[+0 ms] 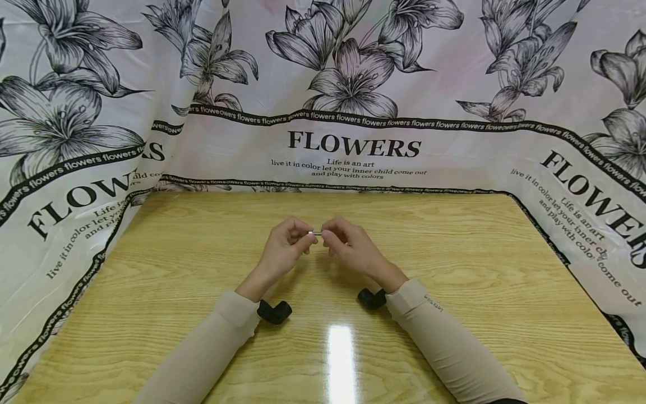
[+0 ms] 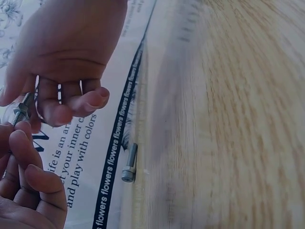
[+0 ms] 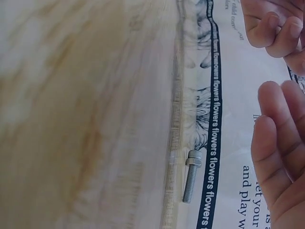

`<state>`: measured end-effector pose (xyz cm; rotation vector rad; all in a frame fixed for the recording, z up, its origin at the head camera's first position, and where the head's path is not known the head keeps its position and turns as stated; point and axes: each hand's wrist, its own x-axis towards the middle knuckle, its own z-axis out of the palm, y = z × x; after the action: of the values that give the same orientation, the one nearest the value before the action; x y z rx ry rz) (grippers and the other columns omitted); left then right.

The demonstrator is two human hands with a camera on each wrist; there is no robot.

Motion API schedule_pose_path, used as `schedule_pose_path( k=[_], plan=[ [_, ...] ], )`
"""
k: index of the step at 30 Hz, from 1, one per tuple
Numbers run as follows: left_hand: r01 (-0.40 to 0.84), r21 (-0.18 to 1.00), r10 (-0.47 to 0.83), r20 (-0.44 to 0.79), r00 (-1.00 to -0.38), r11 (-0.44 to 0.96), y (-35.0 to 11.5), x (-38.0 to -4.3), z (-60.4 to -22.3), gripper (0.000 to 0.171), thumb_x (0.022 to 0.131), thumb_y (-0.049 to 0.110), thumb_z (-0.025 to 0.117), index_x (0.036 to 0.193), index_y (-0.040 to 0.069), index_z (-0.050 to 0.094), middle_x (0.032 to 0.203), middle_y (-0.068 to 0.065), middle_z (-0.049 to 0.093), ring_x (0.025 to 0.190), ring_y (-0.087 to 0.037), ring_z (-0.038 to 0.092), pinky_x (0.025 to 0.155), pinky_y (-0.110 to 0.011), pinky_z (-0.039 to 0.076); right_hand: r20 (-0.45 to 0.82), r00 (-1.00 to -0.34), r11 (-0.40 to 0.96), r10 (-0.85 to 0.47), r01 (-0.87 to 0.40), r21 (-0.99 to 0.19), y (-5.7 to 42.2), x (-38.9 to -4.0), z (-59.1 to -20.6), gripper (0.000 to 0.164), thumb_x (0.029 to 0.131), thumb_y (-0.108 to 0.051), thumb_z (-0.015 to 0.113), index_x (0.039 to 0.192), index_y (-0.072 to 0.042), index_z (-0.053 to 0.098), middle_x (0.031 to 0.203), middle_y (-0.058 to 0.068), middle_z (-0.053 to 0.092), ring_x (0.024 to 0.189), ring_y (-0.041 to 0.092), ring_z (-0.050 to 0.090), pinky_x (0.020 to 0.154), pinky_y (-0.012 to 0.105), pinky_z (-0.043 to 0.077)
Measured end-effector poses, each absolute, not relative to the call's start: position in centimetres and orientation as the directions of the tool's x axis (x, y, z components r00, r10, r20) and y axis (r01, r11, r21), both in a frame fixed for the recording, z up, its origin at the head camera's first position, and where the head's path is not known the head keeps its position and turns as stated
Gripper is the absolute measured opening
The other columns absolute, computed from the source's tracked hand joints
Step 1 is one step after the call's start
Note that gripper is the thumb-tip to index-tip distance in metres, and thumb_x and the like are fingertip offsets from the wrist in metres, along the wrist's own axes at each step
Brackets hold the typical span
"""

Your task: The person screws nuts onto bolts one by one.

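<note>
In the head view both hands meet over the middle of the table, with a small metal bolt (image 1: 316,233) held level between their fingertips. My left hand (image 1: 281,249) pinches its left end, and my right hand (image 1: 352,244) pinches the right end. The left wrist view shows a nut (image 2: 21,109) on this bolt's threaded shank, between the fingers of the two hands. A second bolt (image 2: 129,162) with a nut by its head lies on the table beyond the hands; it also shows in the right wrist view (image 3: 191,176). In the head view the hands hide it.
The wood-grain table (image 1: 176,269) is bounded at the back and sides by a white flower-printed cloth (image 1: 227,151). Black curved wrist devices (image 1: 275,312) stick out below both cuffs. A bright reflection lies on the near tabletop.
</note>
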<state>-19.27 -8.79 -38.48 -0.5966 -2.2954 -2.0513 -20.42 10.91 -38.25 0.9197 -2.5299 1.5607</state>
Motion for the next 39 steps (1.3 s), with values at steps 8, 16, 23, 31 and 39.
schedule_pose_path(
  k=[8,16,23,31,39],
  plan=[
    [0.294,0.953,0.269,0.264,-0.926,0.077,-8.8,-19.5,-38.8,0.01,0.092,0.005,0.063,0.101,0.002,0.059,0.085,-0.018,0.066,0.066,-0.021,0.056,0.058,-0.032,0.045,0.369,-0.793,0.261,-0.484,-0.534,-0.804,11.0,-21.0,-39.2,0.018,0.096,-0.009,0.058,0.112,-0.006,0.052,0.097,0.01,0.063,0.071,0.021,0.063,0.062,0.036,0.051],
    [0.291,0.953,0.261,0.26,-0.93,0.087,-8.7,-19.5,-38.9,0.009,0.092,0.006,0.063,0.1,0.003,0.059,0.084,-0.014,0.067,0.066,-0.027,0.057,0.058,-0.027,0.044,0.326,-0.821,0.334,-0.469,-0.507,-0.795,11.0,-21.1,-39.2,0.032,0.103,-0.03,0.043,0.099,-0.004,0.061,0.074,0.0,0.059,0.066,0.017,0.058,0.057,0.032,0.048],
    [0.277,0.957,0.256,0.248,-0.934,0.084,-8.7,-19.6,-38.9,0.011,0.092,0.005,0.063,0.101,0.0,0.059,0.088,-0.015,0.068,0.067,-0.028,0.056,0.057,-0.026,0.043,0.309,-0.829,0.328,-0.466,-0.486,-0.81,11.1,-21.0,-39.2,0.027,0.103,-0.029,0.045,0.108,-0.008,0.06,0.088,0.012,0.063,0.07,0.018,0.06,0.061,0.034,0.051],
    [0.26,0.963,0.264,0.232,-0.936,0.076,-8.6,-18.6,-37.1,0.012,0.091,-0.002,0.061,0.102,-0.007,0.058,0.087,-0.023,0.065,0.068,-0.03,0.056,0.056,-0.023,0.042,0.378,-0.793,0.268,-0.478,-0.541,-0.797,11.1,-21.0,-39.2,0.028,0.093,-0.013,0.063,0.117,-0.006,0.05,0.099,0.009,0.064,0.071,0.018,0.062,0.063,0.036,0.051],
    [0.269,0.96,0.275,0.238,-0.931,0.08,-8.6,-17.8,-36.0,0.009,0.092,-0.002,0.059,0.1,-0.006,0.057,0.091,-0.025,0.066,0.069,-0.036,0.055,0.057,-0.024,0.041,0.355,-0.798,0.301,-0.487,-0.535,-0.79,11.2,-21.3,-39.5,0.021,0.102,-0.023,0.047,0.103,-0.006,0.06,0.08,0.002,0.062,0.066,0.014,0.059,0.059,0.032,0.051]
  ],
)
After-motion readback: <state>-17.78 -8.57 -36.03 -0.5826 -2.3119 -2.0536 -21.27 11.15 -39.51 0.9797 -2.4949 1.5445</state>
